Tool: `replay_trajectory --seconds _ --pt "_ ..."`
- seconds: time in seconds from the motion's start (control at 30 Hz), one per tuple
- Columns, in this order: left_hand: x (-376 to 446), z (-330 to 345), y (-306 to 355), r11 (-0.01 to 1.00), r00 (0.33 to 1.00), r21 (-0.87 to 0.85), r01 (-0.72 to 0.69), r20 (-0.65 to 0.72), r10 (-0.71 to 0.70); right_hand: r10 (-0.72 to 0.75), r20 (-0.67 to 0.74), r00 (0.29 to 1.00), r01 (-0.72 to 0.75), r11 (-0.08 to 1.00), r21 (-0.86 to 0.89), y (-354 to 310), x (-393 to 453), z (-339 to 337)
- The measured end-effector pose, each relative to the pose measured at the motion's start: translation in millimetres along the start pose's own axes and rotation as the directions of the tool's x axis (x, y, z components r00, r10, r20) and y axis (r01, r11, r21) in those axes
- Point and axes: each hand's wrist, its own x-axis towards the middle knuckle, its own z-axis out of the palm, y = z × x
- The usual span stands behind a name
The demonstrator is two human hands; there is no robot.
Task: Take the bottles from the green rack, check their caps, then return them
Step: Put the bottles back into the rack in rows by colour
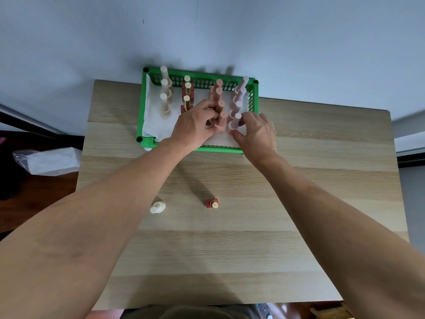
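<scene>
A green rack (198, 148) lined with white paper stands at the table's far edge. It holds four rows of bottles: cream (164, 101), red with gold caps (186, 93), pink (218, 89) and lilac (240, 92). My left hand (195, 124) grips the nearest pink bottle (222, 122) inside the rack. My right hand (258, 132) grips the nearest lilac bottle (235, 122) beside it. Both bottles stand upright. A cream bottle (157, 207) and a red bottle (212, 204) stand on the table nearer to me.
The wooden table (299, 203) runs wide around the two loose bottles. A wall rises right behind the rack. A clear plastic bag (47, 161) lies off the table at the left. The table's front edge is close to my body.
</scene>
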Motion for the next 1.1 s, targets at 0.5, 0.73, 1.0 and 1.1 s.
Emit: replay_trajectory --seconds 0.5,0.73,1.0,1.1 --pt "-2 4 -1 1.000 0.998 -0.013 -0.011 -0.054 0.010 0.018 -0.044 0.999 -0.018 1.000 -0.014 2 6 8" --pt "-5 6 1 1.000 0.995 0.018 0.006 -0.098 -0.004 -0.014 -0.068 0.998 0.020 0.995 0.094 4 4 4" --pt "-6 6 5 0.998 0.992 0.052 0.029 -0.124 -0.022 -0.034 -0.059 0.998 0.042 0.991 0.124 10 -2 -6" --pt "-6 6 5 0.997 0.991 0.053 0.048 -0.123 -0.042 -0.020 -0.106 0.994 0.034 0.990 0.137 5 1 -6"
